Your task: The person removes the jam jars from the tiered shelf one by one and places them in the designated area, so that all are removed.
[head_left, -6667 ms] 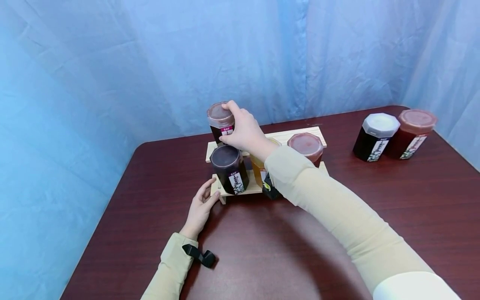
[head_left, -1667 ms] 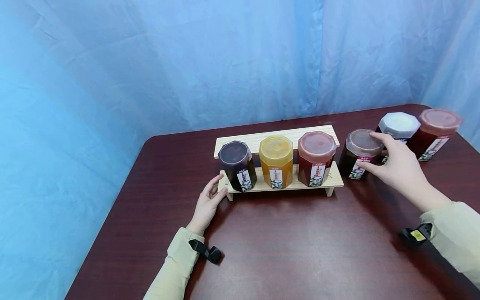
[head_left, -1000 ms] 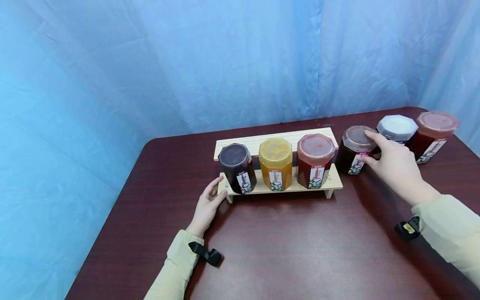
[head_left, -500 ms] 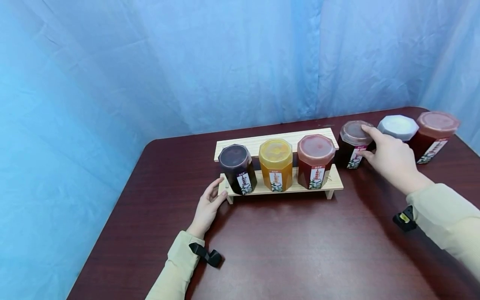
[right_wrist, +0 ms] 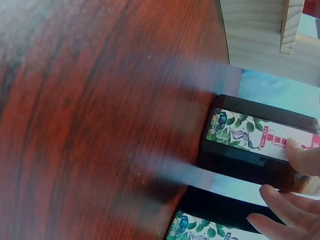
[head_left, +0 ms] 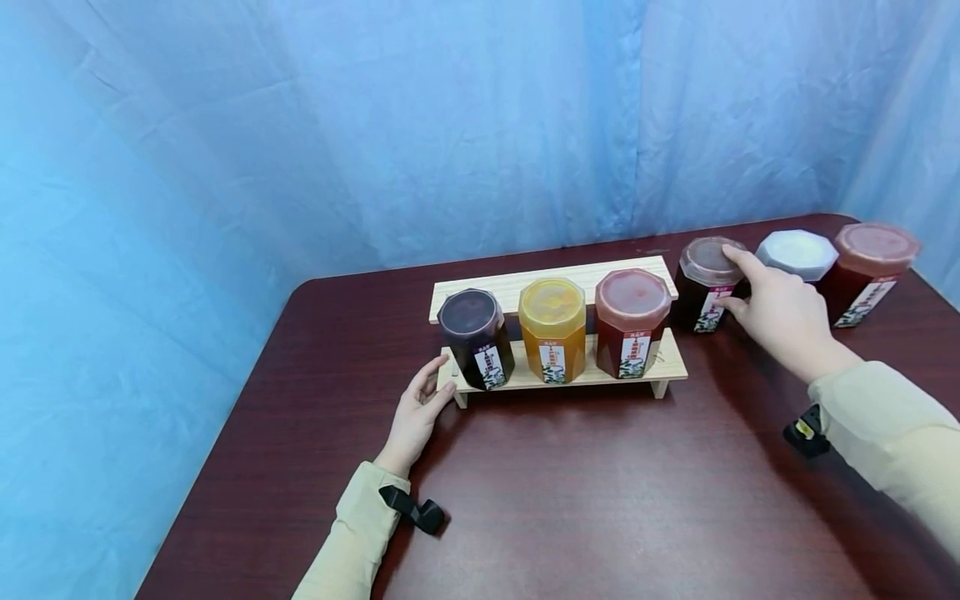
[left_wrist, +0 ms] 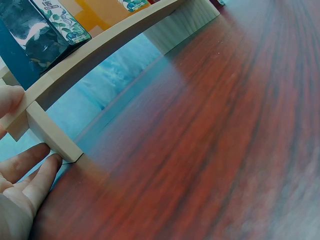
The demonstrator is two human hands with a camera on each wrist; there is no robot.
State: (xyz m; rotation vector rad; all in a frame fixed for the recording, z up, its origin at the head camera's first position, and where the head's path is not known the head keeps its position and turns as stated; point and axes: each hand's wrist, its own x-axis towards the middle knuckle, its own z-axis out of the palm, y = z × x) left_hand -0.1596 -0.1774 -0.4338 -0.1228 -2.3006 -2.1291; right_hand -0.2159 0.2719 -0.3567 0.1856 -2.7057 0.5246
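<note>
My right hand (head_left: 787, 317) grips a dark jar (head_left: 697, 304) with a clear lid and a pink-topped label. The jar stands upright on the table, just right of a two-step wooden rack (head_left: 585, 386). In the right wrist view the thumb (right_wrist: 304, 159) presses on the label; other fingers are partly out of frame. At the rack's left end, my left hand (head_left: 412, 417) holds the corner. Its thumb (left_wrist: 9, 100) lies against the shelf edge and fingertips touch the leg (left_wrist: 52, 132). On the lower step stand a purple-black jar (head_left: 474, 342), a yellow jar (head_left: 552, 325) and a red jar (head_left: 632, 321).
A white-lidded dark jar (head_left: 797, 254) and another red jar (head_left: 870, 267) stand close together at the far right. The rack's upper step (head_left: 487, 287) is bare at its back. Blue curtain (head_left: 450, 125) hangs behind the dark red table (head_left: 570, 492).
The pink-labelled jar has gone from above the rack's upper left to the table at its right. Over the last second it shifted slightly backward with my right hand. My left hand stayed at the rack.
</note>
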